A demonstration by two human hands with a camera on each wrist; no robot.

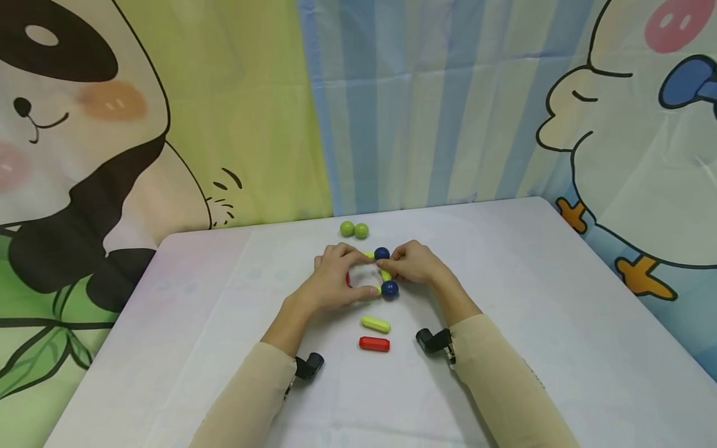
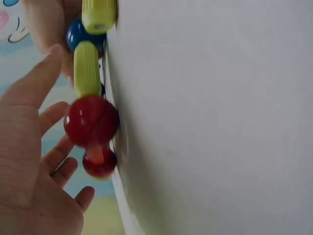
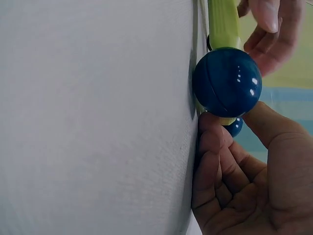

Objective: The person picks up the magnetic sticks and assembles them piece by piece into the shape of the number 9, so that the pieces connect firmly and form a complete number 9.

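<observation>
On the table, toy balls and rods are joined into a four-sided shape. Its right side has two blue balls, a far one (image 1: pixel 382 253) and a near one (image 1: pixel 389 289), with a yellow-green rod (image 1: pixel 385 274) between them. My right hand (image 1: pixel 417 261) pinches that rod from the right. Around the left side spreads my left hand (image 1: pixel 336 280), its thumb and fingers apart and largely covering that side in the head view. Two red balls show beside it in the left wrist view, a larger-looking one (image 2: pixel 91 121) and one behind (image 2: pixel 100 163), linked by a red rod (image 2: pixel 95 154).
A loose yellow-green rod (image 1: pixel 375 323) and a loose red rod (image 1: pixel 374 344) lie nearer the body. Two green balls (image 1: pixel 361 231) sit side by side beyond the shape. The white-covered table (image 1: pixel 532 311) meets patterned cloth hangings (image 1: pixel 426 106) at the back.
</observation>
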